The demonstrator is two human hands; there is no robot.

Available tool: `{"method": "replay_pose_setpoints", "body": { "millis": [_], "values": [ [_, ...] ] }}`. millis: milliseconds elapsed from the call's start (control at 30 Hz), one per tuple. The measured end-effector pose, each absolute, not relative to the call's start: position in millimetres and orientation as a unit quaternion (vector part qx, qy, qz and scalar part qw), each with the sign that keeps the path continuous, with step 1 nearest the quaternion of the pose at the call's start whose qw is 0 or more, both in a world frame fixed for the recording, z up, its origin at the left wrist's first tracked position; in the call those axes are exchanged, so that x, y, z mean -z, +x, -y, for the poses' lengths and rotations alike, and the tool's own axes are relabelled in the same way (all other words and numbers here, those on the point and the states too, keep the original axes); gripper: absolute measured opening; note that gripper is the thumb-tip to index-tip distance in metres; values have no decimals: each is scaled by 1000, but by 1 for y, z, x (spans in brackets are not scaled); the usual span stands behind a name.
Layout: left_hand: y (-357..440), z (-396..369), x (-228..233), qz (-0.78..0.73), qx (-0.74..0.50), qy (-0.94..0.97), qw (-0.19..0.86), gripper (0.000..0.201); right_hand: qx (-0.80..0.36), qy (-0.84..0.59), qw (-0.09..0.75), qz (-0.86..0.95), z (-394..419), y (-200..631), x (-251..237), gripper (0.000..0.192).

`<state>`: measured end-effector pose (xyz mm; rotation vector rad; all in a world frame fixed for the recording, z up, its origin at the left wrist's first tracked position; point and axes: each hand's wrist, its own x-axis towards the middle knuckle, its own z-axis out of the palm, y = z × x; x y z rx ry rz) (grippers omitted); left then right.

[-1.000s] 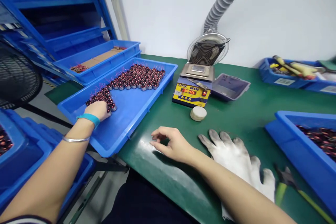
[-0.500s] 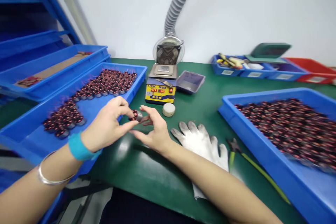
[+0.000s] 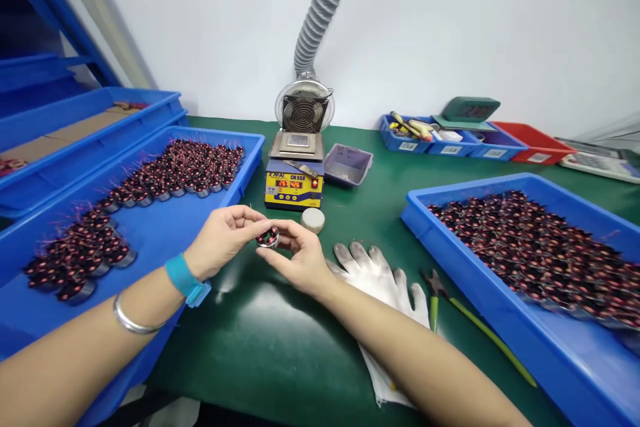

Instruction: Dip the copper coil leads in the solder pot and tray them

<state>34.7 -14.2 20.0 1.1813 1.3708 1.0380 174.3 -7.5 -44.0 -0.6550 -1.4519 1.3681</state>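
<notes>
A small motor stator (image 3: 268, 237), with copper windings and black plastic inside a metal ring, is held up over the green table. My right hand (image 3: 300, 255) grips its ring from the right between thumb and fingers. From the left, my left hand (image 3: 227, 240) pinches at the stator's upper side, thumb and fingers closed; fine wires stick up beside those fingertips. Behind the hands stands a yellow and blue solder pot (image 3: 294, 181) with lit red digits. A round pale tin (image 3: 313, 219) sits in front of it.
Trays of stators flank me: the left blue tray (image 3: 165, 227) and the right blue tray (image 3: 415, 213). White gloves (image 3: 380, 287) and green-handled cutters (image 3: 435, 293) lie by my right forearm. A purple tray (image 3: 350, 163) and small bins (image 3: 407, 143) stand behind. An exhaust hose (image 3: 320, 20) hangs above.
My right hand has closed onto the stator's ring; before, its fingers were spread beside it. The stator has turned so its windings face me. The view has shifted slightly.
</notes>
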Motion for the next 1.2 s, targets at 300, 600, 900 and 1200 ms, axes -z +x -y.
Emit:
{"method": "replay_pose_setpoints", "body": {
  "millis": [300,600,900,1200],
  "values": [
    [19,0,-26,-545,-652,378,366,23,-592,-284,476,585,8,175,36,41],
    [8,5,-30,-507,-408,433,624,23,-580,-303,481,584,7,175,36,46],
    [8,3,-23,-472,-403,437,651,20,-577,-287,476,598,9,176,36,45],
    [5,2,-20,-458,-403,446,655,25,-581,-286,474,596,8,176,38,43]
  ]
}}
